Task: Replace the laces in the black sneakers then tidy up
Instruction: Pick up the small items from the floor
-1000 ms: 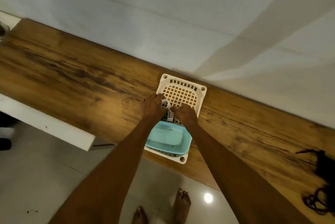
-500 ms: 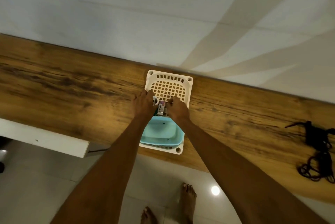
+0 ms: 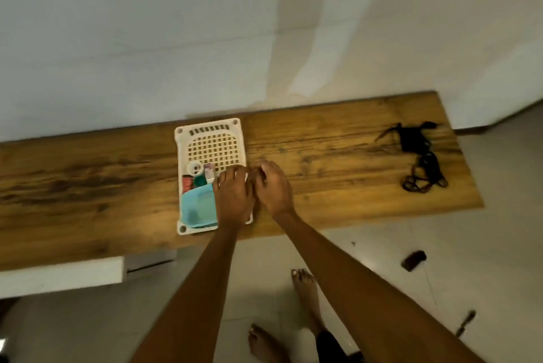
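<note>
A tangle of black laces (image 3: 423,157) lies on the wooden table (image 3: 338,139) near its right end. No sneakers are in view. A white lattice basket (image 3: 210,133) stands mid-table, holding a light blue tub (image 3: 197,207), a tape roll (image 3: 194,168), a green cap (image 3: 199,180), a red item (image 3: 186,183) and a small box (image 3: 209,172). My left hand (image 3: 233,195) hovers over the basket's right rim with relaxed fingers and nothing in it. My right hand (image 3: 273,186) is just right of the basket above the tabletop, fingers loosely bent, holding nothing visible.
The table's back edge runs along a white wall. A white ledge (image 3: 58,274) juts out below the table at the left. On the tiled floor lie a dark object (image 3: 413,260) and a thin tool (image 3: 465,323). My bare feet are below.
Both hands have left the small items at the basket's middle and shifted to its right edge. The items now lie uncovered. My view has swung right, showing the table's end.
</note>
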The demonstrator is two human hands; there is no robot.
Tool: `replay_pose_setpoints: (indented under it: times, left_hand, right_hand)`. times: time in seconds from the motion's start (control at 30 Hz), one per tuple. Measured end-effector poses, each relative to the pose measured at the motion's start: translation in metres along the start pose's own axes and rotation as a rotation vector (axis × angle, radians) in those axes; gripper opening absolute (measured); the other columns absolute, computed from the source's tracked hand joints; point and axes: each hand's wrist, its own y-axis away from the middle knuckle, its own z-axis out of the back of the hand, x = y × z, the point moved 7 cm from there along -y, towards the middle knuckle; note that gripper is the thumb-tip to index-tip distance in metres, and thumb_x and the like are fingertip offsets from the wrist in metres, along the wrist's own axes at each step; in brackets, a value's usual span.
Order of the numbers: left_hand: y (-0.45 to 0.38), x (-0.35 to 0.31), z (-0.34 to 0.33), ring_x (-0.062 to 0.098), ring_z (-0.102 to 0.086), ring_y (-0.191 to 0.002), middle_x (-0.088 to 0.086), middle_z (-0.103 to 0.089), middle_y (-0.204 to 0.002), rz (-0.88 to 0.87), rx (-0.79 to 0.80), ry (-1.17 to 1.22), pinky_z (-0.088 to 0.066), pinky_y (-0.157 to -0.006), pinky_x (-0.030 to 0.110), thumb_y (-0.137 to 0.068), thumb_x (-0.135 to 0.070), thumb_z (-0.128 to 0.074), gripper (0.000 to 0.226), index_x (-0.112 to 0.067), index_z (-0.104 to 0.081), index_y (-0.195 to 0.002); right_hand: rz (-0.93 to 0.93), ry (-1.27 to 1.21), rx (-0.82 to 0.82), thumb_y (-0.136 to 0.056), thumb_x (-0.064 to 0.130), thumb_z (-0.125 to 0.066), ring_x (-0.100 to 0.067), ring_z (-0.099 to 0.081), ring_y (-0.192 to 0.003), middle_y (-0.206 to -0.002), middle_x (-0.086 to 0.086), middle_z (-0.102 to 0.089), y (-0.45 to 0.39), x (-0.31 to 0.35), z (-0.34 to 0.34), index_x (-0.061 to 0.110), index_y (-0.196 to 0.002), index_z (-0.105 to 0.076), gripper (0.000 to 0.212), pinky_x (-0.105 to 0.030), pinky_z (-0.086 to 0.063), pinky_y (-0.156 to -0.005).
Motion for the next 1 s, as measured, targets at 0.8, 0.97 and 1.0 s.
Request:
replay_pose_setpoints:
  times: [0.8,0.97,1.0]
  left_hand:
    - [0.365,-0.41,-0.347,0.015,-0.046,-0.119,0.0,-0.052,-0.129,-0.603,0.869,-0.2,-0.039,-0.094,0.028,-0.099,-0.028,-0.04,0.032,-0.02,-0.046,-0.129]
    - [0.378,-0.409,-0.478,0.023,-0.047,-0.119,0.006,-0.051,-0.129,-0.537,0.867,-0.2,-0.04,-0.095,0.034,-0.094,-0.021,-0.05,0.032,-0.015,-0.048,-0.125]
    - [0.374,-0.405,-0.5,0.025,-0.046,-0.119,0.008,-0.05,-0.129,-0.513,0.854,-0.189,-0.04,-0.095,0.036,-0.093,-0.019,-0.052,0.032,-0.014,-0.049,-0.125]
  right_hand:
    - [-1.153,-0.398,-0.951,-0.097,0.013,-0.048,-0.004,-0.05,-0.076,-0.097,0.004,-0.06,0.373,-0.5,0.234,0.014,-0.114,-0.059,0.02,-0.006,-0.038,-0.061]
    - [-1.286,-0.389,-1.039,-0.097,0.011,-0.044,-0.018,-0.059,-0.089,-0.105,-0.005,-0.065,0.392,-0.631,0.205,0.013,-0.114,-0.06,0.023,-0.023,-0.039,-0.071]
    - [-1.304,-0.383,-1.032,-0.097,0.011,-0.044,-0.021,-0.06,-0.094,-0.108,-0.006,-0.064,0.394,-0.656,0.201,0.013,-0.114,-0.059,0.024,-0.023,-0.037,-0.072]
